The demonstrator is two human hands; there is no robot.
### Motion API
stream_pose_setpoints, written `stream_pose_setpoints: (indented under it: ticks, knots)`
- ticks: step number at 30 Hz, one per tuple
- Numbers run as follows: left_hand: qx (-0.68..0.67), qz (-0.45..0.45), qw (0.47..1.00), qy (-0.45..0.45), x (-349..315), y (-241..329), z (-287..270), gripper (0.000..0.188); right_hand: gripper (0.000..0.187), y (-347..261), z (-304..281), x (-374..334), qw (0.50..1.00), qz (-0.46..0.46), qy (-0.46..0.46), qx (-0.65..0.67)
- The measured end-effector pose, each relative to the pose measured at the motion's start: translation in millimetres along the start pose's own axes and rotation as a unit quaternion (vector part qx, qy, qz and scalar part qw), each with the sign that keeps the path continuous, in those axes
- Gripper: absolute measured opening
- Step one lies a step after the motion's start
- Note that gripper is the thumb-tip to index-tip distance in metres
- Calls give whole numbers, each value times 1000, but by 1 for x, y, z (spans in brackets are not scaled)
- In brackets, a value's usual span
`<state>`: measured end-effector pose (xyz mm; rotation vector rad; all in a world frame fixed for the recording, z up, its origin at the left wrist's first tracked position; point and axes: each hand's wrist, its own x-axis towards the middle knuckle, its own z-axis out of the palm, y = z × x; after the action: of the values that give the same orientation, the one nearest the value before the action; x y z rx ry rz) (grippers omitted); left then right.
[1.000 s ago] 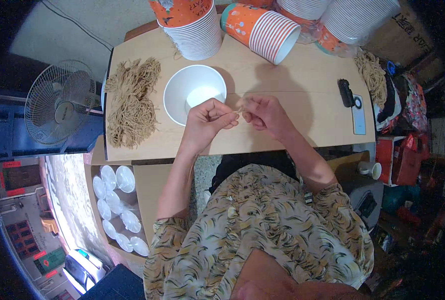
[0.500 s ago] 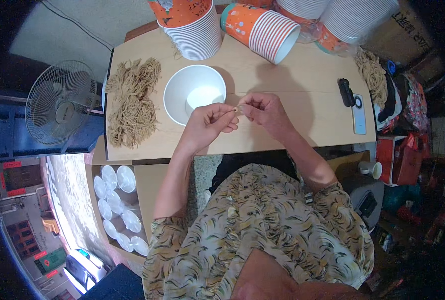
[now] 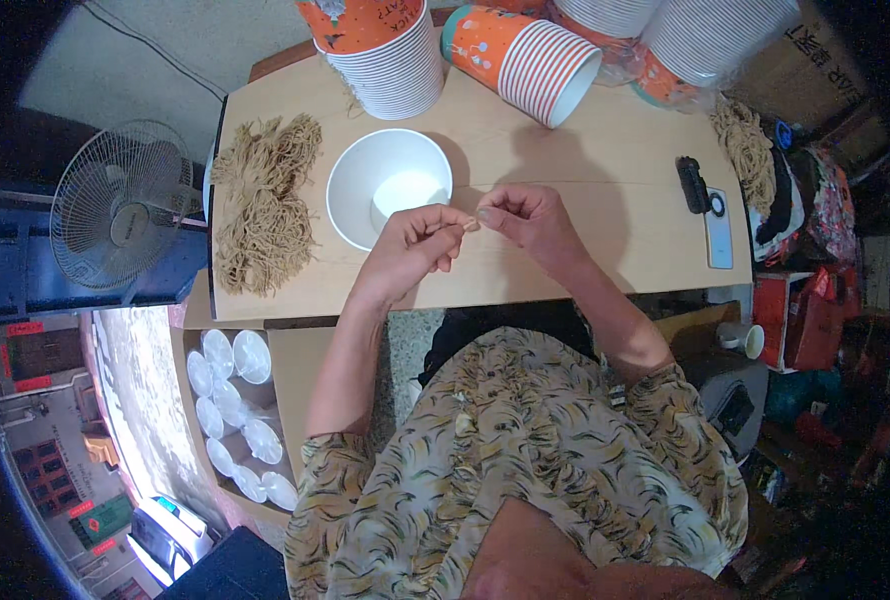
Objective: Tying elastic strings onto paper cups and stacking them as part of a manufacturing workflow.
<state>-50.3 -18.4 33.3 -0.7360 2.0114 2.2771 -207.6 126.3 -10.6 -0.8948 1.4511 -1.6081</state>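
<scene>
Over the wooden table point(image 3: 585, 180), my left hand point(image 3: 415, 245) and my right hand point(image 3: 525, 215) meet fingertip to fingertip. Both pinch a thin tan strand point(image 3: 470, 222) between thumb and finger. Just beyond my left hand stands a white paper bowl point(image 3: 380, 185), upright, with nothing visible in it. A pile of tan string bundles point(image 3: 265, 215) lies at the table's left end.
Stacks of orange-and-white paper cups point(image 3: 385, 50) stand at the back; one stack point(image 3: 525, 60) lies on its side. A phone point(image 3: 717, 230) and small black object point(image 3: 693, 185) lie at right. More tan bundles point(image 3: 750, 150) at far right. A fan point(image 3: 120, 205) at left; clear lids point(image 3: 230, 400) on a lower shelf.
Both hands stay close together near the bowl. The fingers shift slightly on the strand; the hands have barely moved.
</scene>
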Motion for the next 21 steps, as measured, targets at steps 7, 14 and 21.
stream_pose_setpoints:
  ticks: [7,14,21]
  knots:
    - [-33,13,999,4,0,2,3,22,11,-4,2,1,999,9,32,25]
    - [-34,54,998,30,3,-5,10,24,10,-11,4,-3,997,4,69,27]
    - [84,211,964,136,10,-18,23,15,11,-23,2,-8,996,-55,57,-37]
